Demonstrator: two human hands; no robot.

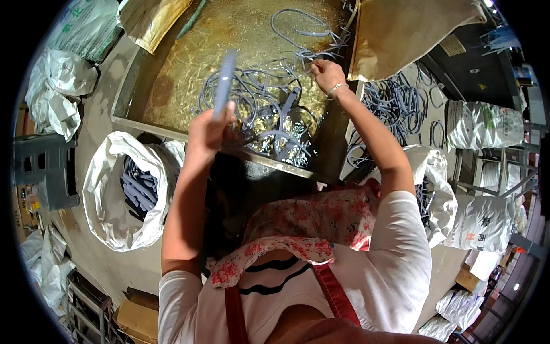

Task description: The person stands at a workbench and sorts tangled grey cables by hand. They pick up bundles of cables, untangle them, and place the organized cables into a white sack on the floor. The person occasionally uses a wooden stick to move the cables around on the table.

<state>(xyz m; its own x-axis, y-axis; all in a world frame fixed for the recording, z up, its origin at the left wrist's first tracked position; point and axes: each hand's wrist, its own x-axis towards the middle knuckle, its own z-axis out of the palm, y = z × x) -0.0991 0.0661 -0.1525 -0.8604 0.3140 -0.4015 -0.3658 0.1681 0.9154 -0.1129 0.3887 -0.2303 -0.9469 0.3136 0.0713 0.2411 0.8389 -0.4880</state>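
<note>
My left hand [209, 131] is closed around an upright grey-blue strip-like piece [225, 80], blurred by motion, above the near edge of a water-filled metal trough [153, 135]. Over the trough's right side, my right hand [328, 74] has its fingers pinched at the end of a thin grey rubbery strand [303, 74]. Whether that strand joins the tangle below is hard to see. Between the hands, a heap of looped grey strips [258, 92] lies in the shallow water. A longer loop of strip [274, 26] floats farther back.
Many grey strips [395, 103] are piled right of the trough. An open white sack [97, 212] with grey pieces stands at left; another sack [441, 212] is by my right elbow. Brown sheets [401, 40] cover the far right corner. A dark plastic stool [48, 172] stands far left.
</note>
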